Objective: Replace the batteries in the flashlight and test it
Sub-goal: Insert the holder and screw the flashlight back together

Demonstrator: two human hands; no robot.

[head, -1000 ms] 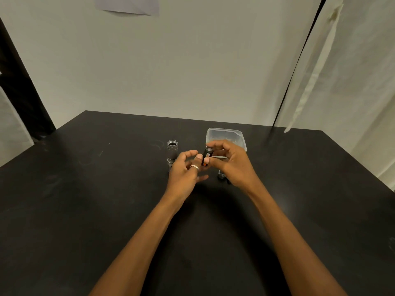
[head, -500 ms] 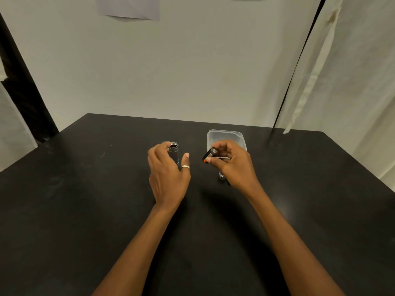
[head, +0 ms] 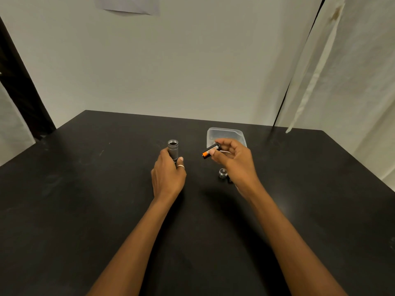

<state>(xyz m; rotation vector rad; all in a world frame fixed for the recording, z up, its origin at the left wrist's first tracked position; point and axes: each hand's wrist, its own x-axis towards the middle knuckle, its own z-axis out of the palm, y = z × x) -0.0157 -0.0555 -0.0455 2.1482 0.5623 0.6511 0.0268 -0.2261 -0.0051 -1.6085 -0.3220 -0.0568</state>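
Note:
The grey flashlight body (head: 173, 148) stands upright on the black table (head: 85, 210), its open end facing up. My left hand (head: 168, 175) grips its lower part with fingers and thumb curled round it. My right hand (head: 234, 162) holds a battery holder (head: 210, 151), black with an orange end, pinched between thumb and fingertips above the table, tilted with the orange end toward the flashlight. The flashlight's end cap (head: 222, 173) lies on the table just under my right hand, partly hidden by it.
A clear plastic container (head: 226, 133) sits behind my right hand. The table ends at a white wall at the back, with a white curtain (head: 342, 82) at the right. A paper sheet (head: 128, 5) hangs on the wall.
My left hand left the battery holder, moved left to the standing flashlight body and closed round it. My right hand kept the battery holder and tilted it.

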